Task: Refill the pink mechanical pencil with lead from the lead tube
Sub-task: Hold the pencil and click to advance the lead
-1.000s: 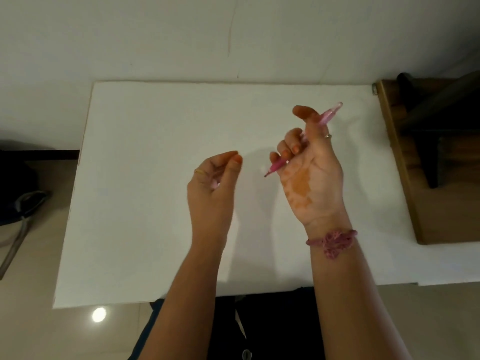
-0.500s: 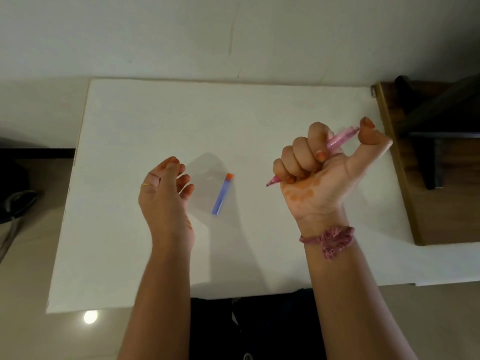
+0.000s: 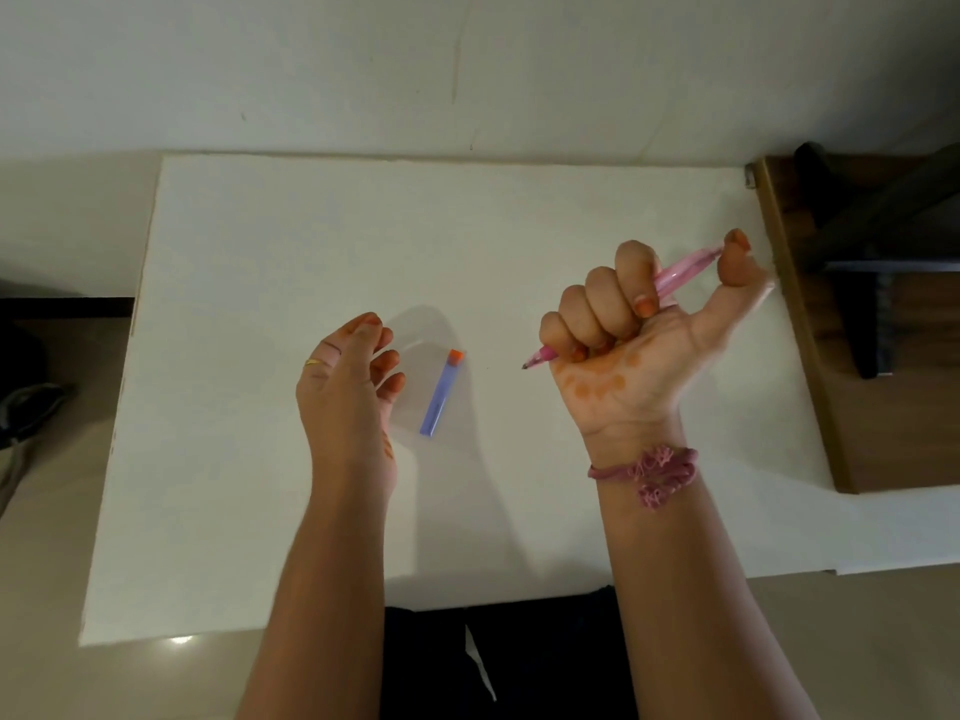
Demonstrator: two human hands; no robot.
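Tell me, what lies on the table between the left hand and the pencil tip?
In the head view, only the lead tube lies there, flat on the white table.

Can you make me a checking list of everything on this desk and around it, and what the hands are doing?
Surface: white table, flat, set against a pale wall.
Job's things: pink mechanical pencil held tip down-left; lead tube, blue with an orange cap, lying flat on the table between the hands, cap on.
Clutter: nothing seen.
Hands: right hand grips the pencil in a fist, thumb on its top end; left hand hovers beside the tube, fingers loosely curled, holding nothing.
Cables: nothing seen.
Surroundings: wooden furniture at the table's right edge; grey strap on the floor at left.
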